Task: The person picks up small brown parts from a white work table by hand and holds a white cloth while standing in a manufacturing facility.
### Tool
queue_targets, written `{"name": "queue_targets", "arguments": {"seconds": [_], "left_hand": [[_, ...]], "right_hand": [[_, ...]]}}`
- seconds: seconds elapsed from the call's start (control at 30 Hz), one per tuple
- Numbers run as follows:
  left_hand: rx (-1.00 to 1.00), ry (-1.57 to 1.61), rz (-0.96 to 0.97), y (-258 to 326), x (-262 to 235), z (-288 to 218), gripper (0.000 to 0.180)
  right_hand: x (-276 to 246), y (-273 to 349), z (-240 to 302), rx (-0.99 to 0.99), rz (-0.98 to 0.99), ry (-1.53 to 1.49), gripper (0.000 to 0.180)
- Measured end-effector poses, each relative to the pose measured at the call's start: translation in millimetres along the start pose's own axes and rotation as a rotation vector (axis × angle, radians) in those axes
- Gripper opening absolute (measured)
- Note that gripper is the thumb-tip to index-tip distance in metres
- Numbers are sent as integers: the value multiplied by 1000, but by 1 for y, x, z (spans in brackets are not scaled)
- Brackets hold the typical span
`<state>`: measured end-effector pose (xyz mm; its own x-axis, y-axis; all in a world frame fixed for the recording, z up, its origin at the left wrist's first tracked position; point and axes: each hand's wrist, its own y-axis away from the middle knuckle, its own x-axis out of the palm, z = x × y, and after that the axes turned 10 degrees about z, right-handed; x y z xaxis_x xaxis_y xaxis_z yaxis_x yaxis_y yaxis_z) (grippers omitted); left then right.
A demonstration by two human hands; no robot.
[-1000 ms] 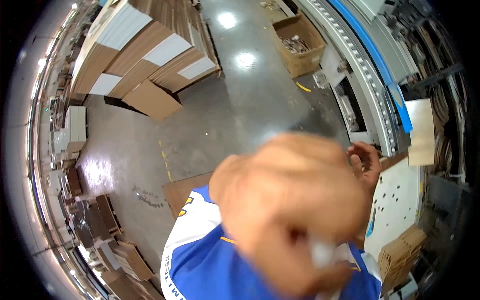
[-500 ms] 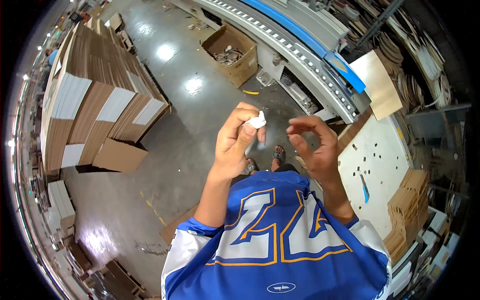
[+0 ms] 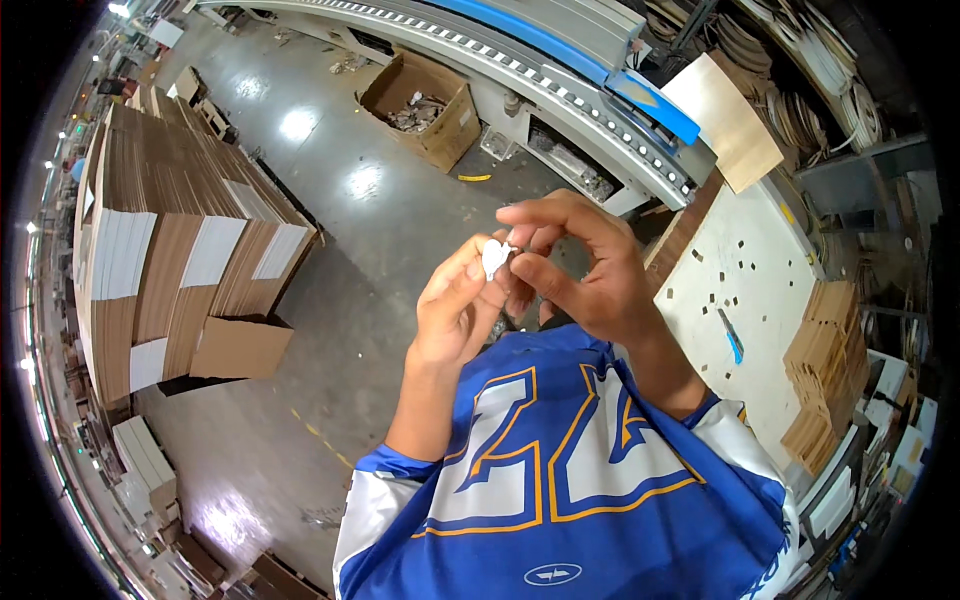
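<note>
A small white piece (image 3: pixel 495 258), soft and crumpled-looking like tissue or film, is held up in front of my chest. My left hand (image 3: pixel 452 305) pinches it between thumb and fingers. From the other side my right hand (image 3: pixel 590 262) meets it, with thumb and a finger closing on its thin right end while the index finger arches above. The lower fingers of both hands overlap, so what lies behind the piece is hidden.
Stacked cardboard sheets (image 3: pixel 185 240) stand at the left. Ahead is an open carton (image 3: pixel 425 120) with scraps, beside a long machine (image 3: pixel 560 85) with a blue rail. On my right a white table (image 3: pixel 720 300) bears a blue cutter (image 3: pixel 731 336), dark bits and cardboard pieces (image 3: pixel 825 360).
My right hand has moved left and up to the white piece, its fingers now closing at the piece's edge. The left hand still holds the piece, turned a little.
</note>
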<state>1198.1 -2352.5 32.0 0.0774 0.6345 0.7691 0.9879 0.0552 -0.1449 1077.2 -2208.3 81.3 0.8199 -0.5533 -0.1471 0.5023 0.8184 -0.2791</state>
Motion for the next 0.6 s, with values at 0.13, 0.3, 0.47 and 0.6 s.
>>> {"name": "queue_targets", "arguments": {"seconds": [0.13,0.3,0.47,0.6], "left_hand": [[-74,15,50,-5,1,-2,41],[-72,-195,-75,-13,8,1,45],[262,-775,-232,-19,14,16,34],[397,-1120,-219,-26,7,20,32]], "right_hand": [[-8,-3,-5,-27,69,32,28],[-13,-3,-12,-38,67,-21,19],[-12,-1,-20,11,-42,-11,22],[-15,0,-24,54,-64,-8,27]]}}
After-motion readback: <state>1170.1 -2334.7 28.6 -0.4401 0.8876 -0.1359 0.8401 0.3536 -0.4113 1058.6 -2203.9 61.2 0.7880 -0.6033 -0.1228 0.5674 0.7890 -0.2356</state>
